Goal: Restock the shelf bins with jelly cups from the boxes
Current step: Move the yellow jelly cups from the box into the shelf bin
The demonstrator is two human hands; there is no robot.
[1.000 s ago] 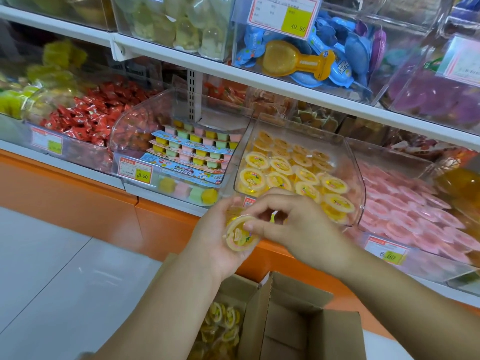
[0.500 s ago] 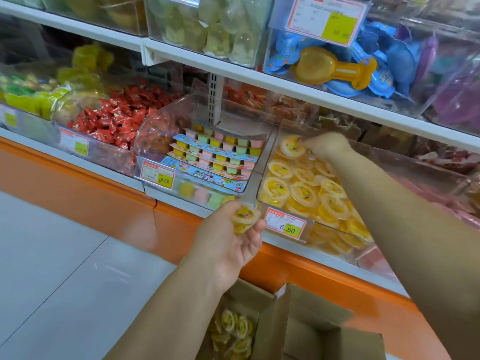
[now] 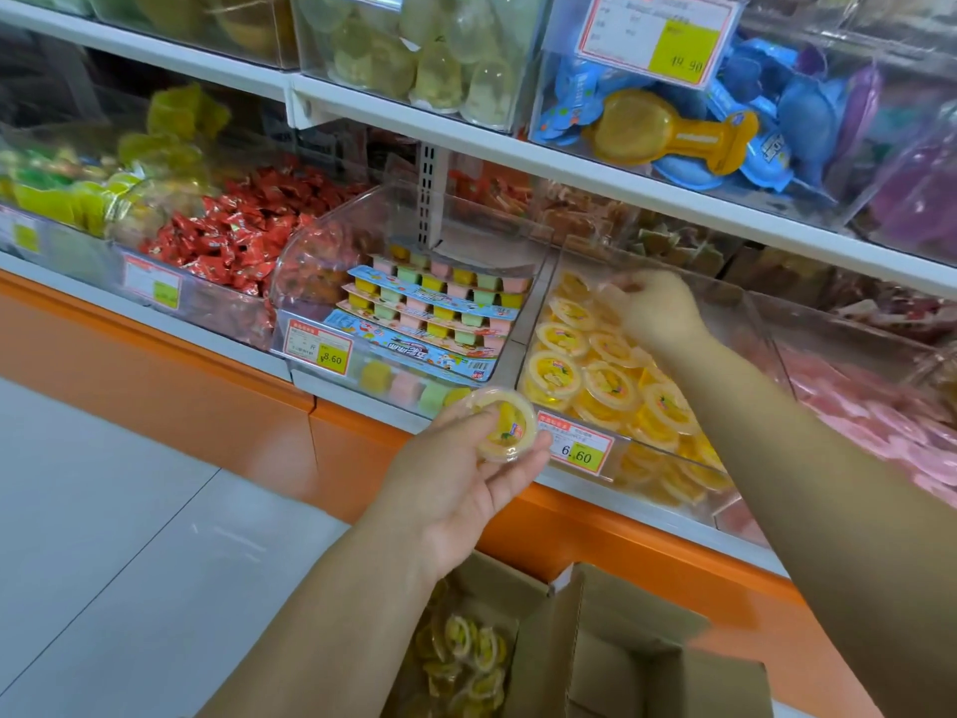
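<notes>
Head view: left hand (image 3: 455,484) palm-up, fingers (image 3: 518,466) pinching jelly cup (image 3: 505,424); right hand (image 3: 657,308) inside bin (image 3: 745,313), grip unclear.

White shelf (image 3: 259,331) carries clear bins (image 3: 523,375); floor (image 3: 103,510) bears cardboard box (image 3: 611,660).

The bin (image 3: 738,309) was clear hard plastic, pretty glossy with glare all over its walls. The jelly cup (image 3: 505,424) out front was shiny see-through plastic too, with a smooth printed film lid. The box (image 3: 637,645) down below was plain brown cardboard, totally matt, the red candy wrappers (image 3: 233,241) looked like crinkly shiny foil, the shelf board (image 3: 518,152) looked like smooth white painted metal, and the floor (image 3: 129,510) was pale, smooth and a bit reflective.
</notes>
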